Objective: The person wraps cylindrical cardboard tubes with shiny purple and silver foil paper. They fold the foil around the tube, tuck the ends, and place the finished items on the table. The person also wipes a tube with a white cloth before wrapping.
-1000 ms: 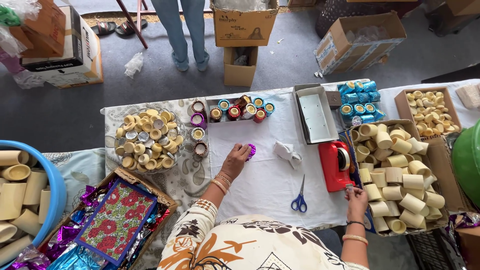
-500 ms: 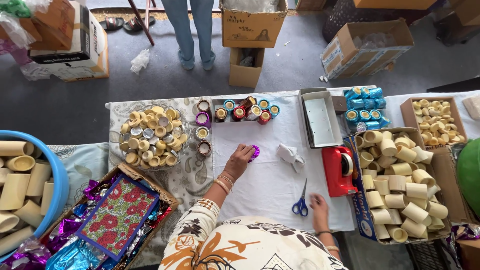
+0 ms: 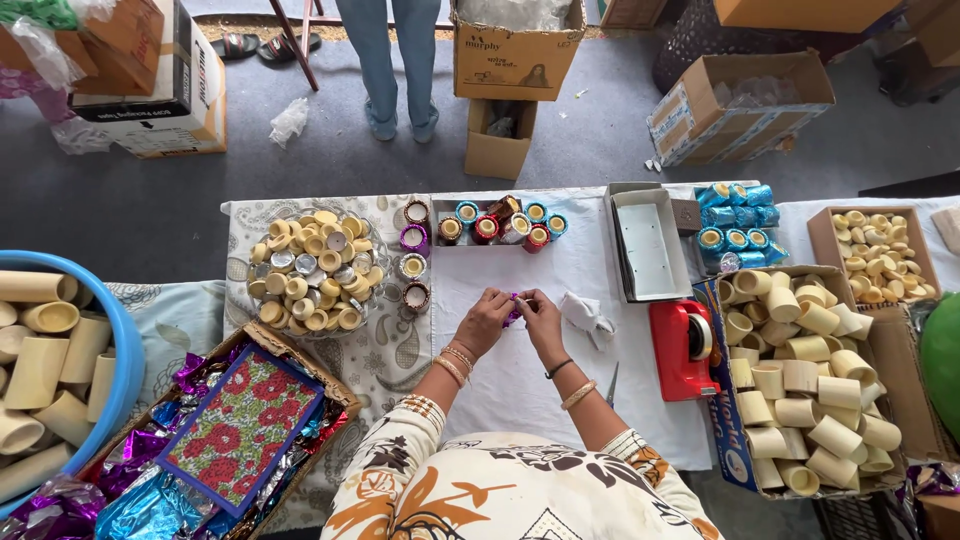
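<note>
On the white cloth of the table (image 3: 520, 400), just ahead of your chest, your left hand (image 3: 487, 318) and right hand (image 3: 541, 312) meet, fingertips curled in around a small purple foil-wrapped piece (image 3: 515, 305); both hands pinch it between them, and it sits low over the cloth near the middle of the table; only a sliver of purple shows between your fingers, so its shape, its long axis and which way it points cannot be made out. Your right forearm covers most of the scissors (image 3: 611, 383); only a blade tip shows beside your wrist. Just right of your hands lies a crumpled white scrap (image 3: 587, 316), and past it the red tape dispenser (image 3: 682, 350); ahead stands a row of foil-covered cups (image 3: 500, 226); to your left sits a glass bowl of gold caps (image 3: 312, 270); the box of cream tubes (image 3: 810, 385) at right is cut off by the lower edge.
</note>
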